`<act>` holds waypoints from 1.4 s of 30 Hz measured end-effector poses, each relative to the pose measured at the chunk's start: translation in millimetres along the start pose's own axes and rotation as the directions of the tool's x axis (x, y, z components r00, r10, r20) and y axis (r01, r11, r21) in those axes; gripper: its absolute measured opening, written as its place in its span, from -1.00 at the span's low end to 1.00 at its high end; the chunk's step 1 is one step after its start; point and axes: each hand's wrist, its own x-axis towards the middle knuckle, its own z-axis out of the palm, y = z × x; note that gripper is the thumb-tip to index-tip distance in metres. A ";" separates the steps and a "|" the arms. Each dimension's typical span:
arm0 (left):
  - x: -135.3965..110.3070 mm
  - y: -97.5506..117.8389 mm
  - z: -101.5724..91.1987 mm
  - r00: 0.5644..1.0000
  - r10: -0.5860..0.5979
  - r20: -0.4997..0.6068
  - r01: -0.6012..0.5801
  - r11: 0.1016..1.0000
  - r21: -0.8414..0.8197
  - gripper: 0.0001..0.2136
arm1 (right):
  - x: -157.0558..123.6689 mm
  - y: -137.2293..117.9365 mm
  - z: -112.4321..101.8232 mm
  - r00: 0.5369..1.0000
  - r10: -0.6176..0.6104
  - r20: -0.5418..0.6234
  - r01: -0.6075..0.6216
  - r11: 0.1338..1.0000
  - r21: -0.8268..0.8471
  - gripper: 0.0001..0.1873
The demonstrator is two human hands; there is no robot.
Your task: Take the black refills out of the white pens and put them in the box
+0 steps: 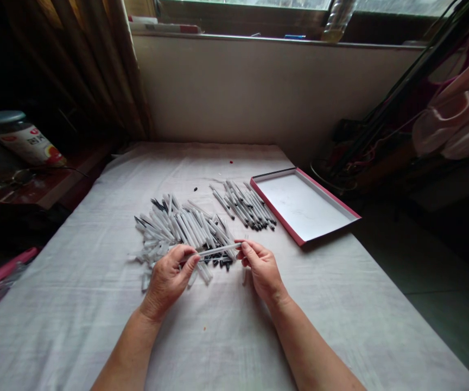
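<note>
My left hand point(170, 276) and my right hand point(262, 268) face each other above the cloth, each with thumb and fingers pinched. Between them stretches a clear pen barrel point(220, 249), its left end in my left fingers and its right end in my right fingertips. A thin dark-tipped line shows just under it by my left thumb; I cannot tell if that is a refill. Behind my hands spreads a pile of clear pen barrels point(194, 227). Small black pen plugs point(218, 262) lie just below the held barrel, and white translucent caps point(153, 252) lie beside my left hand.
Pens with black ends point(247, 205) lie in a second pile, next to a shallow red-edged box lid point(305, 203). A light cloth point(238, 347) covers the table. A labelled jar point(26, 138) stands on a side shelf at left; a pink plastic object point(2, 279) is below it.
</note>
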 end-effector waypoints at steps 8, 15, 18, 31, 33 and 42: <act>2.0 0.2 -10.5 0.998 -0.052 -0.040 0.052 0.999 0.004 -0.63 | -1.8 11.9 -1.6 0.955 -0.277 0.104 0.295 0.885 -0.360 -0.72; 2.4 -0.7 -12.2 0.999 -0.051 -0.005 0.051 0.998 0.037 -0.62 | -9.4 19.2 3.1 0.897 -0.383 0.220 0.436 0.693 -0.574 -0.70; 2.6 -2.4 -13.6 0.998 -0.031 0.062 0.029 0.999 0.022 -0.61 | -7.1 12.8 2.5 0.940 -0.325 0.103 0.337 0.838 -0.429 -0.70; 4.6 -12.1 -24.0 0.999 -0.044 0.004 0.044 0.994 0.096 -0.67 | 10.3 -12.0 -12.8 0.977 0.004 -0.215 0.014 0.996 0.083 -0.69; 4.9 -17.7 -29.4 0.985 -0.120 -0.123 0.133 0.985 0.108 -0.71 | 16.8 -16.1 -19.7 0.947 0.010 -0.321 0.044 0.986 0.161 -0.68; 3.5 -23.6 -24.6 0.916 -0.229 -0.329 0.253 0.967 0.030 -0.69 | 3.2 3.2 2.9 0.969 -0.202 -0.142 0.178 0.970 -0.163 -0.76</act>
